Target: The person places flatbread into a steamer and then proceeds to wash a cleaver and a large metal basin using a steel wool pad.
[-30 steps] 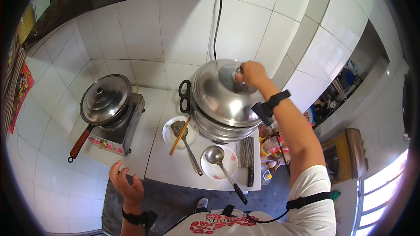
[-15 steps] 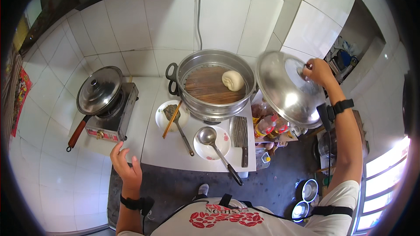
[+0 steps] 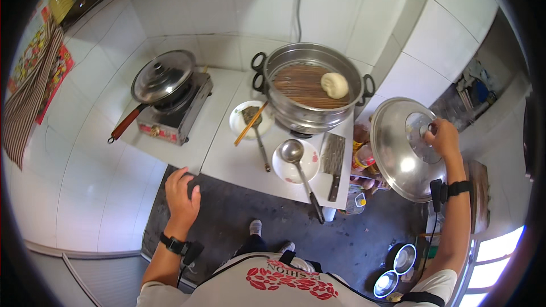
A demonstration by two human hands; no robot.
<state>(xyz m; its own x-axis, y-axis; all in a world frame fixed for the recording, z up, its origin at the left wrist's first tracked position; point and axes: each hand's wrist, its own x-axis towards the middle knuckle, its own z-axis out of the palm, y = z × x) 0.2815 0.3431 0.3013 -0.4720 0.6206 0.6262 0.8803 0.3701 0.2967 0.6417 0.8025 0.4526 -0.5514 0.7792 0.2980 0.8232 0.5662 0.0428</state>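
My right hand (image 3: 443, 139) is closed around the knob of a large domed metal lid (image 3: 392, 148), held tilted to the right of the counter. The steamer pot (image 3: 310, 116), with dark side handles, stands uncovered at the back of the counter. On its brown slatted steaming mat (image 3: 304, 84) sits a pale bun (image 3: 334, 85), toward the right side. My left hand (image 3: 182, 196) hangs in front of the counter's near edge, fingers apart, with nothing in it.
At left, a lidded frying pan (image 3: 163, 79) stands on a portable gas stove (image 3: 176, 116). Chopsticks (image 3: 250, 124) and a spatula (image 3: 261, 148) rest on one plate (image 3: 236, 118); a ladle (image 3: 292, 151) lies across another plate (image 3: 311, 156). A cleaver (image 3: 334, 156) lies beside it. Bottles (image 3: 362, 156) stand below right; metal basins (image 3: 405, 258) are on the floor.
The whole view has shifted, so the counter appears higher and further right. The lid in my right hand is now lower and clear of the pot's rim. My left hand stays empty.
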